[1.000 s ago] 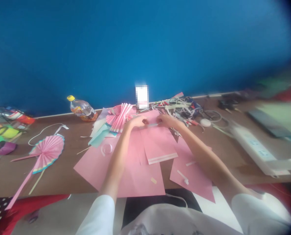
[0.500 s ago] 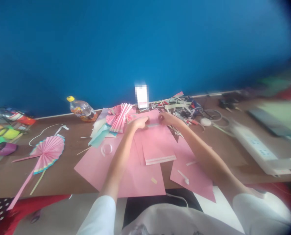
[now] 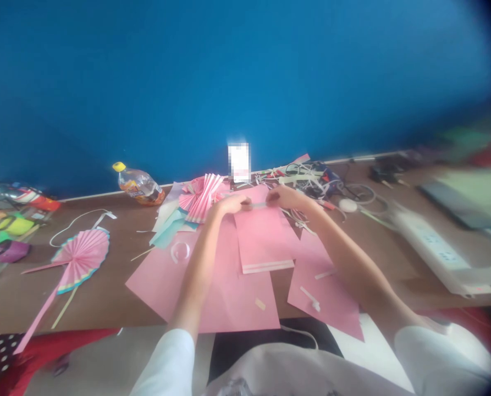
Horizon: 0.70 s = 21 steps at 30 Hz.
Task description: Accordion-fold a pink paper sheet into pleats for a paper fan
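A pink paper sheet (image 3: 265, 236), with white stripes along its near edge, lies over larger pink paper (image 3: 229, 297). Across its far part runs a narrow pale strip (image 3: 259, 204). My left hand (image 3: 236, 204) pinches the strip's left end, and my right hand (image 3: 281, 197) has closed fingers at its right end. Whether the strip is stuck down I cannot tell. Left of my left hand are a pleated pink-and-white paper fan (image 3: 204, 199) and folded light-blue paper (image 3: 173, 228). A ring of white tape (image 3: 181, 252) rests on the large pink paper.
A finished-looking pink fan (image 3: 82, 256) lies at left. A bottle with a yellow cap (image 3: 140, 184) leans near the blue wall. Tangled cables and paper scraps (image 3: 311, 184) lie behind my right hand. A white power strip (image 3: 435, 247) is at right. A small bright screen (image 3: 239, 163) stands at the back.
The striped pink sheet has shifted slightly left and away from me. The pale strip and my left hand have moved a little toward the sheet's far end; my right hand stays close by.
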{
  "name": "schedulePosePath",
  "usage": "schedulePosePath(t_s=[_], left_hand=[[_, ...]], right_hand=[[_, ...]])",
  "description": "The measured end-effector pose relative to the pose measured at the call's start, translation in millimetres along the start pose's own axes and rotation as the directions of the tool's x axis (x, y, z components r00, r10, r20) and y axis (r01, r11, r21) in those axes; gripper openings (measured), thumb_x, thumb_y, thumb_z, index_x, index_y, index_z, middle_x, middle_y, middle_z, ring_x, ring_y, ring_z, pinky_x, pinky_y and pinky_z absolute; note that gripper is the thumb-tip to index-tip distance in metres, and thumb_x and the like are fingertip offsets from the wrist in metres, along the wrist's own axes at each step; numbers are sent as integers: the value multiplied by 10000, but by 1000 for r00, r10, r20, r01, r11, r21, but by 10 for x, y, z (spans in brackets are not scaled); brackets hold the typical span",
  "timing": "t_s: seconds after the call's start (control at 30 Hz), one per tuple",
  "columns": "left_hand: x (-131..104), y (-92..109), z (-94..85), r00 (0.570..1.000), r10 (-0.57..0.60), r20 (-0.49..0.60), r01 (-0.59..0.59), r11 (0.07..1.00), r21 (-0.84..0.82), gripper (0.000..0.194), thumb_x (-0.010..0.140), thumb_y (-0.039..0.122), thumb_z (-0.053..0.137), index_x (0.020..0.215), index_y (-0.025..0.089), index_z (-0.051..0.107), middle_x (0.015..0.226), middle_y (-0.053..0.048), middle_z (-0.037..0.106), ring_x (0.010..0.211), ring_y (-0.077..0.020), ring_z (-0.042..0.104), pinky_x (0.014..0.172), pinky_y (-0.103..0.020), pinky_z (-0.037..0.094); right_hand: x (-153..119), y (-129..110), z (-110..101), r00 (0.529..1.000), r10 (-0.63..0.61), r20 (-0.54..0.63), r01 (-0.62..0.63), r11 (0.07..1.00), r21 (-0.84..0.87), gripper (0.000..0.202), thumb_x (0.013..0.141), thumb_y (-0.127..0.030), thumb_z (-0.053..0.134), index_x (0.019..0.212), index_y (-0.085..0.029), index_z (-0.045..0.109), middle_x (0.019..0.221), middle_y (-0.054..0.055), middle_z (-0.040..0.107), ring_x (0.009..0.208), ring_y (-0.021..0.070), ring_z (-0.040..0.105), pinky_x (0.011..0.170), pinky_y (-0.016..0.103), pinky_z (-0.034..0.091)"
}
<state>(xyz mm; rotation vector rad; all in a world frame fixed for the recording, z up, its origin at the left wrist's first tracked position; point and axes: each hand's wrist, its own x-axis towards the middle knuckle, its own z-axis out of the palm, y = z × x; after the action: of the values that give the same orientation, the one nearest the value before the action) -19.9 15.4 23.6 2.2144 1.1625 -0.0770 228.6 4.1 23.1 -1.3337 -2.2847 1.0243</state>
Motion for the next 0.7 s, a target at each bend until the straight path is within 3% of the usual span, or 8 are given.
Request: schedulePosePath(t_s=[0.13, 0.3, 0.47, 0.57, 0.7], left_hand=[[-130, -48, -126, 998, 36, -42, -38, 998, -41, 321, 850, 435, 517, 732, 152, 612, 726, -13, 621, 652, -137, 518, 615, -258, 350], [-201, -93, -173, 999, 16, -45, -22, 992, -126, 311, 829, 398, 523, 648, 154, 586, 600, 3, 555, 577, -122, 497, 578, -261, 361], [-172, -143, -122, 999, -37, 20, 42, 947, -320, 274, 734, 360, 665, 883, 133, 698, 926, -66, 734, 827, -186, 664, 747, -273, 497], [-174, -182, -109, 998, -34, 59, 54, 925, -377, 383, 672, 306, 730, 1005, 120, 700, 1102, -118, 724, 959, -218, 682, 840, -295, 514], [-193, -216, -120, 991, -16, 132, 63, 930, -362, 448, 693, 325, 728, 1087, 117, 681, 1135, -136, 716, 995, -230, 685, 859, -303, 523]], right_hand=[[-77, 13, -125, 997, 67, -45, -64, 996, 60, 204, 705, -326, 632, 772, -151, 713, 681, 14, 651, 626, 142, 549, 612, 255, 415], [-107, 34, -189, 996, 35, -84, -27, 995, 99, 256, 702, -403, 638, 740, -157, 697, 646, 1, 620, 606, 139, 534, 609, 255, 407], [-133, -10, -209, 993, 69, -95, -61, 995, 83, 230, 709, -365, 620, 741, -149, 689, 658, 10, 623, 598, 134, 521, 595, 253, 404], [-149, -15, -218, 994, 63, -94, -56, 996, 70, 218, 721, -341, 599, 755, -143, 684, 670, 15, 624, 589, 131, 510, 584, 252, 402], [-137, 8, -211, 995, 51, -86, -45, 997, 61, 222, 726, -331, 580, 790, -143, 678, 674, 17, 622, 578, 133, 509, 575, 255, 399]])
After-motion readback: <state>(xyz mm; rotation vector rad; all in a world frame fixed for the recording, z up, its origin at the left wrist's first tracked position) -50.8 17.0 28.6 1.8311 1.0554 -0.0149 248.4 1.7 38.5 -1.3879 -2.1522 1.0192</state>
